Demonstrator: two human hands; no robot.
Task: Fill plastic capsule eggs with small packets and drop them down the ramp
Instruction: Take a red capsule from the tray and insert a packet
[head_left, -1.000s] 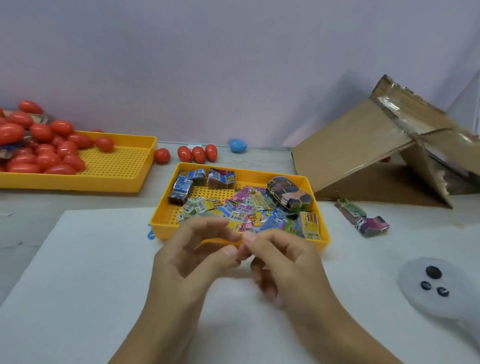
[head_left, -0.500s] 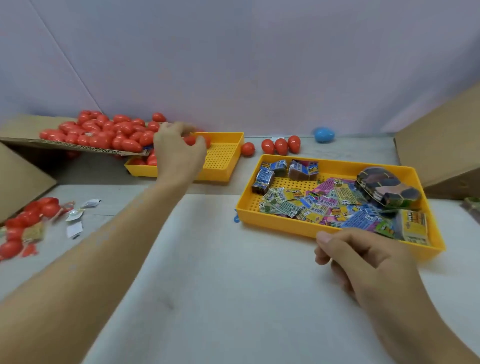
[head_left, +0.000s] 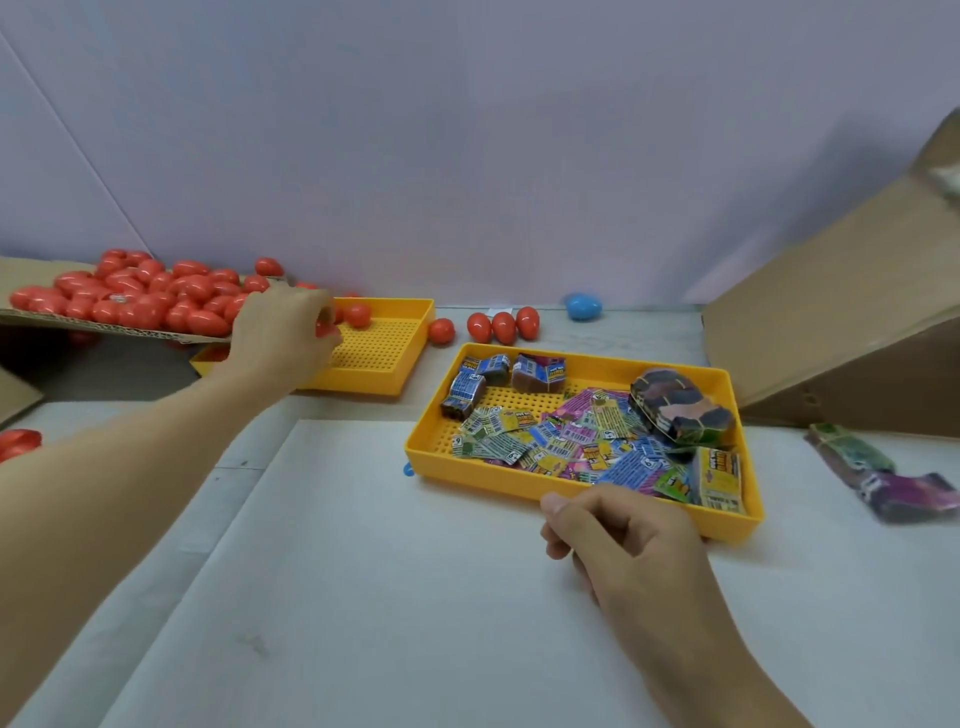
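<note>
A: As we look down at the table, where do our hands sit?

B: At ten o'clock, our left hand (head_left: 283, 332) curls its fingers round a red egg (head_left: 324, 326) over the far yellow tray (head_left: 387, 358). More red eggs (head_left: 135, 296) are heaped on cardboard just beyond.

A: And the right?

B: At five o'clock, our right hand (head_left: 623, 540) is loosely curled; we cannot tell whether it holds anything. It sits just beside the packet tray (head_left: 524, 483), where the small packets (head_left: 561, 441) lie. The cardboard ramp (head_left: 831, 322) rises at two o'clock.

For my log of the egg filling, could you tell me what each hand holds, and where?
The left hand curls round a red egg, mostly hidden by its fingers. The right hand is curled near the packet tray; any contents cannot be told.
</note>
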